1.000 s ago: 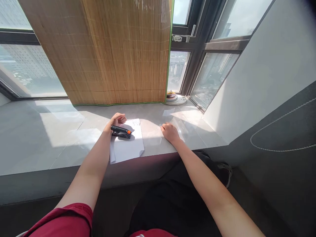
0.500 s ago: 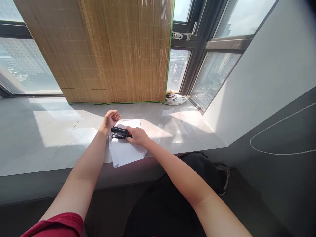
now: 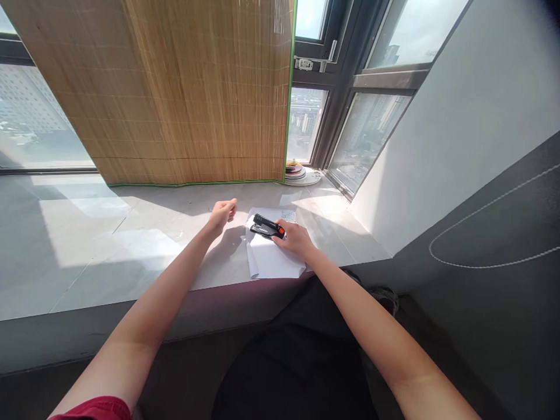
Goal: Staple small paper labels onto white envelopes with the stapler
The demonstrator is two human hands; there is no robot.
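Observation:
White paper sheets (image 3: 275, 259) lie near the front edge of the pale tiled sill, with a folded corner at the lower left. Over them is a black stapler (image 3: 266, 226) with an orange part. My right hand (image 3: 294, 238) is closed round the stapler's right end. My left hand (image 3: 223, 213) is to the left of the paper, apart from it, with its fingers curled together. Whether anything small is between those fingers is too small to tell.
A stack of plates (image 3: 297, 174) stands in the window corner. A bamboo blind (image 3: 196, 105) hangs at the back of the sill (image 3: 144, 245). A small clear sheet (image 3: 290, 199) lies behind the paper. A beaded cord (image 3: 472, 266) hangs at the right.
The paper and the stapler in my right hand have moved right. My left hand has come away from the paper and now stands over the sill beside it. The view has shifted slightly.

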